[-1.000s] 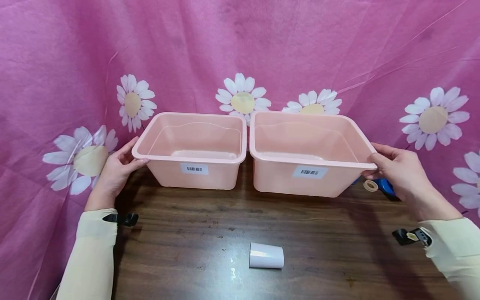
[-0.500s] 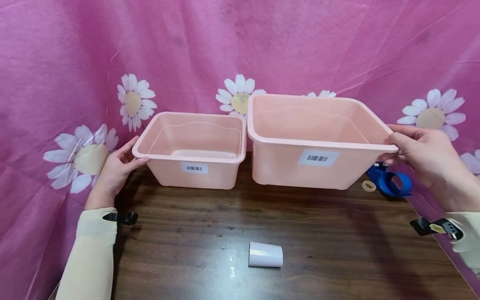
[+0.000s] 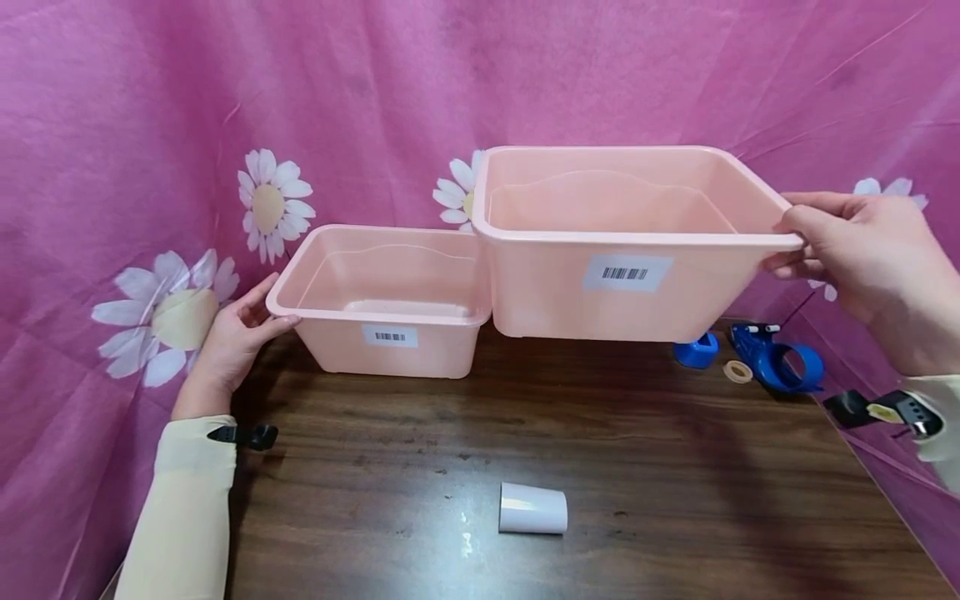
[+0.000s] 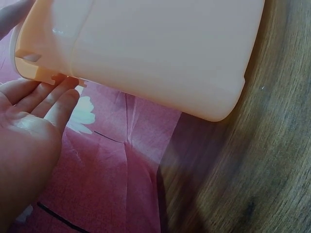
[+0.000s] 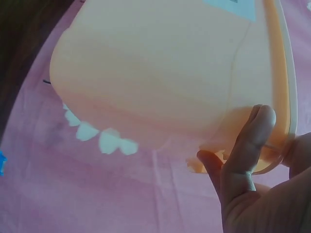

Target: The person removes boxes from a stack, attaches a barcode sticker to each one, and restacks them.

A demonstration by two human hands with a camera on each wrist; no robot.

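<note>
Two pink plastic bins with barcode labels are in the head view. The left bin [image 3: 435, 354] stands on the wooden table, and my left hand [image 3: 232, 346] grips its left rim, thumb on top. In the left wrist view, the fingers [image 4: 58, 107] reach under that rim. The right bin [image 3: 540, 292] is raised off the table. My right hand [image 3: 873, 258] holds it by its right rim, with fingers [image 5: 243, 145] curled under the edge in the right wrist view. Its lower left side overlaps the left bin's right rim in the head view; whether they touch I cannot tell.
A white cup [image 3: 532, 509] lies on its side near the front. At the back right are a blue tape dispenser [image 3: 772, 362], a small tan ring [image 3: 738, 372] and a blue block-like object [image 3: 696, 352]. A pink flowered cloth [image 3: 360, 100] hangs behind.
My right hand has lifted the right bin well up off the table, uncovering the blue things behind it. My left hand and the left bin have stayed in place.
</note>
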